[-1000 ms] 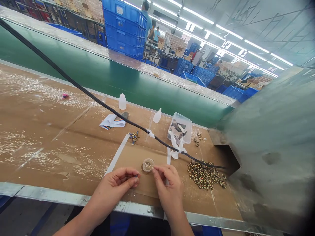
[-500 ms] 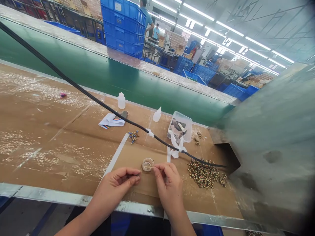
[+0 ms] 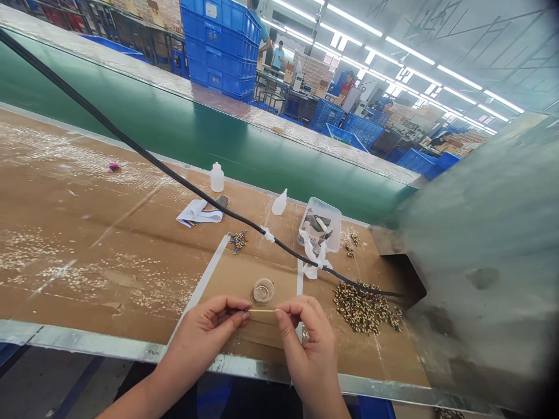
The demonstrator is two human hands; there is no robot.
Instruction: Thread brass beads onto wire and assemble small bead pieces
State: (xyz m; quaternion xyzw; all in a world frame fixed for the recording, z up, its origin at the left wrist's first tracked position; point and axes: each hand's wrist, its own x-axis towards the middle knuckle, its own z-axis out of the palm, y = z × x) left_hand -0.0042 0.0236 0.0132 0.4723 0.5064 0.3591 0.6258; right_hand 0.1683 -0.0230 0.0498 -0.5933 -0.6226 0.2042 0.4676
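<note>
A thin pale stick (image 3: 262,311) runs level between my two hands. My right hand (image 3: 308,343) pinches its right end between thumb and fingertips. My left hand (image 3: 209,334) is closed in a pinch, and the stick's other end meets its fingertips. Something tiny and dark sits in that left pinch, too small to name. Just beyond the stick stands a small round clear cup (image 3: 264,290) on the cardboard. Off to the right of my right hand lies a heap of small black, yellow and red pieces (image 3: 367,308).
A black cable (image 3: 201,192) crosses above the cardboard-covered bench. Behind the cup are white squeeze bottles (image 3: 279,202), a clear plastic box (image 3: 321,224) and a small cluster of blue-yellow pieces (image 3: 238,241). A metal panel (image 3: 480,279) borders the right. A green conveyor belt (image 3: 244,137) runs beyond.
My right hand has moved slightly right and toward me. The stick has come away from the cup and now reaches my left fingertips. My left hand has hardly moved.
</note>
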